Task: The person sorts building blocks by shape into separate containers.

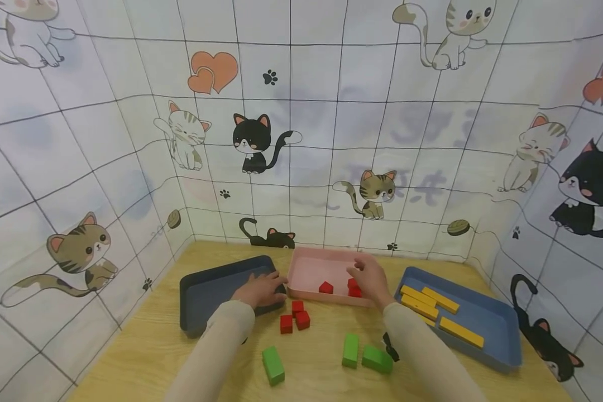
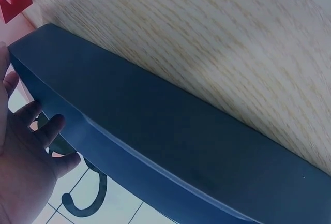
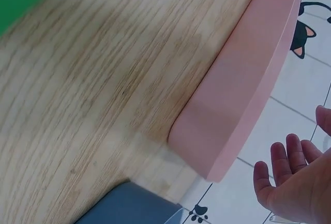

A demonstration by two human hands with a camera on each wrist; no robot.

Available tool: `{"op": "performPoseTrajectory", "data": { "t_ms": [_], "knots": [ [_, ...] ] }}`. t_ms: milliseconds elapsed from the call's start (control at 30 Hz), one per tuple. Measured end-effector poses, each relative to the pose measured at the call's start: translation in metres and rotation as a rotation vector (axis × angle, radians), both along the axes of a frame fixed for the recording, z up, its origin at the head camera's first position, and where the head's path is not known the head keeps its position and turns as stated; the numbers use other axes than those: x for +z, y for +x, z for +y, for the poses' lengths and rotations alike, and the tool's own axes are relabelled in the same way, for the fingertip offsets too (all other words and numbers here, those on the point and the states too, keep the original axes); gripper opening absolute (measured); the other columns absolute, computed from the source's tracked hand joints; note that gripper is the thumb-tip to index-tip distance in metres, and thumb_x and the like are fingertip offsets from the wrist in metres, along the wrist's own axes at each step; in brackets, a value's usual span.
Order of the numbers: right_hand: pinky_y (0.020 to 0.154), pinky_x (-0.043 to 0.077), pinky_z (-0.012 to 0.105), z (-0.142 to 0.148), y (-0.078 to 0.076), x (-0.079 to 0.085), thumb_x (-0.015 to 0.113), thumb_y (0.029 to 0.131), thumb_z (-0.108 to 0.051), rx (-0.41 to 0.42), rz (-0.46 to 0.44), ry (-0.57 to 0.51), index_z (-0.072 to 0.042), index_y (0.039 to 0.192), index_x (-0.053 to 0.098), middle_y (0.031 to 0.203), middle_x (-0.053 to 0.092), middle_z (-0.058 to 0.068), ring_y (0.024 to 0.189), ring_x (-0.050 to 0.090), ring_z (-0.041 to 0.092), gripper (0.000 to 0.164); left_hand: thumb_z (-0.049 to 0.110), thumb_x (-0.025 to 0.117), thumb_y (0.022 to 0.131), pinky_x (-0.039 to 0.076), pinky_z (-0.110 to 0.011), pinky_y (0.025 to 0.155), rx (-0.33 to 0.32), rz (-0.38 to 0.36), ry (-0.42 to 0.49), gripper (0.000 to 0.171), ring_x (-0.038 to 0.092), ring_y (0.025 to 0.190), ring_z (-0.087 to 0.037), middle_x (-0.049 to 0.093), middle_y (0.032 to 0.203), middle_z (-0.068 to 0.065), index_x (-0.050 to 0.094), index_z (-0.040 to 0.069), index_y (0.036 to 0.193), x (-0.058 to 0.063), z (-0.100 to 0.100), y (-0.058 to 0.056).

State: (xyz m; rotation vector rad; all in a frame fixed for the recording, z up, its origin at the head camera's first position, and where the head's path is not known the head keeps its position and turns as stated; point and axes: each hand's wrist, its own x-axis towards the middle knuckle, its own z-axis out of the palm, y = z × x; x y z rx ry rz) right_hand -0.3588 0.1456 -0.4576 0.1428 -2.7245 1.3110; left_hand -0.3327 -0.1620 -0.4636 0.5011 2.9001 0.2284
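Over the right end of a dark grey tray (image 1: 201, 324), my left hand (image 1: 262, 289) reaches with its fingers spread. The left wrist view shows that hand (image 2: 26, 167) holding nothing. My right hand (image 1: 372, 279) is above the right side of a pink tray (image 1: 306, 262), its fingers loosely bent. Nothing shows in its grasp in the right wrist view. Inside the pink tray lie a red block (image 1: 325, 287) on the left and more red blocks (image 1: 354, 291) beside the right hand. Three red cubes (image 1: 302, 320) sit on the table in front of the trays.
A blue tray (image 1: 502, 329) on the right contains several yellow bars (image 1: 461, 333). Three green blocks lie nearer me: one green block (image 1: 273, 365) left, another green block (image 1: 350, 350) and a third green block (image 1: 377, 359) right. Cat-patterned sheeting (image 1: 311, 128) walls the table.
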Motion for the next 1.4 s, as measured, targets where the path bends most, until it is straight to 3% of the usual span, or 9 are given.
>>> {"op": "performPoseTrajectory", "data": {
  "t_ms": [500,800,1133,1400],
  "knots": [
    [0.099,0.048,0.048,-0.012,0.009,0.005,0.068,0.096,-0.026,0.015,0.004,-0.018,-0.003,0.138,0.057,0.133,0.06,0.019,0.124,0.055,0.035,0.049,0.04,0.059,0.1,0.019,-0.067,0.112,0.005,0.0,-0.008,0.052,0.035,0.141,-0.04,0.036,0.156,-0.012,0.049,0.02,0.147,0.009,0.002,0.005],
    [0.096,0.051,0.046,-0.021,0.017,0.003,0.069,0.095,-0.03,0.054,-0.011,-0.01,-0.007,0.138,0.059,0.13,0.063,0.011,0.119,0.059,0.028,0.05,0.038,0.059,0.1,0.018,-0.067,0.112,-0.014,0.002,-0.01,0.051,0.034,0.141,-0.042,0.037,0.156,-0.015,0.05,0.018,0.146,0.009,0.003,0.003],
    [0.093,0.052,0.045,-0.032,0.02,-0.003,0.072,0.092,-0.021,0.12,0.03,-0.029,-0.003,0.129,0.064,0.121,0.068,0.014,0.111,0.063,0.029,0.042,0.041,0.061,0.099,0.017,-0.065,0.113,-0.005,-0.008,-0.009,0.053,0.032,0.142,-0.039,0.037,0.156,-0.013,0.051,0.019,0.146,0.004,0.003,0.005],
    [0.094,0.052,0.044,-0.041,0.028,-0.007,0.072,0.092,-0.02,0.169,-0.023,-0.008,-0.004,0.13,0.064,0.123,0.067,0.012,0.112,0.062,0.03,0.042,0.041,0.061,0.098,0.019,-0.066,0.113,-0.011,0.02,-0.02,0.052,0.034,0.142,-0.038,0.039,0.155,-0.012,0.052,0.02,0.145,0.003,0.002,0.0]
  ]
}}
